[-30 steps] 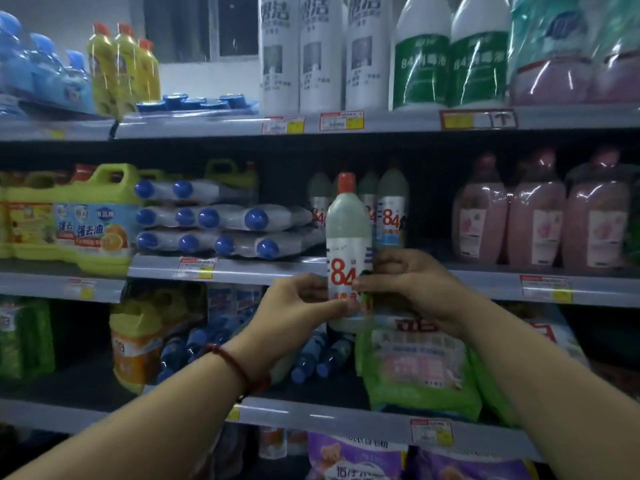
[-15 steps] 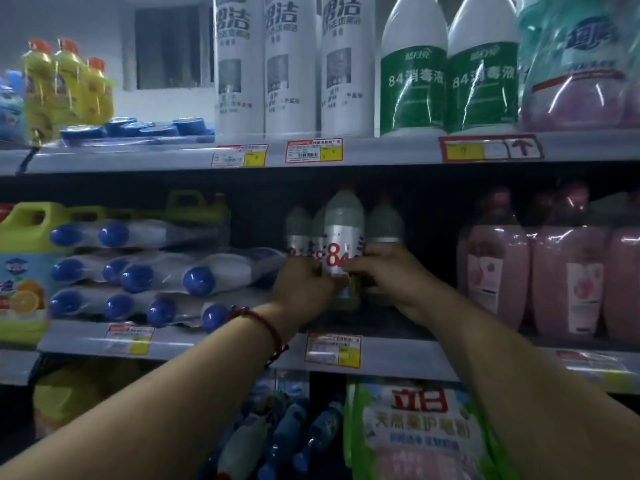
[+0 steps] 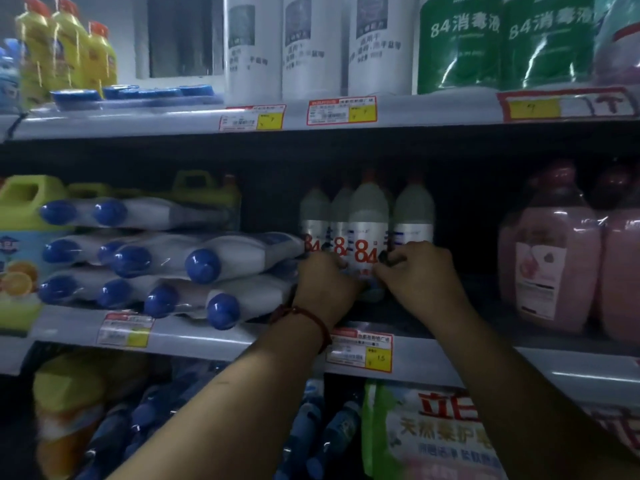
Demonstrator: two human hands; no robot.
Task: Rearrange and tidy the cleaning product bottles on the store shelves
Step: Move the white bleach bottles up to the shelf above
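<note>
A pale bottle with a red "84" label point(image 3: 367, 233) stands upright on the middle shelf point(image 3: 433, 355), in a cluster of like bottles point(image 3: 412, 216). My left hand point(image 3: 323, 285), a red cord at its wrist, grips the bottle's lower left side. My right hand point(image 3: 420, 271) grips its lower right side, fingers curled at the label. The bottle's base is hidden behind both hands.
Blue-capped white bottles point(image 3: 204, 265) lie stacked left of my hands, beside a yellow-green jug point(image 3: 20, 237). Pink refill bottles point(image 3: 550, 268) stand at the right. The upper shelf point(image 3: 415, 109) carries tall white and green-labelled bottles. Green pouches point(image 3: 433, 438) sit below.
Both hands carried the "84" bottle from in front of the shelf edge up and back into the row of like bottles. The view moved closer and lower.
</note>
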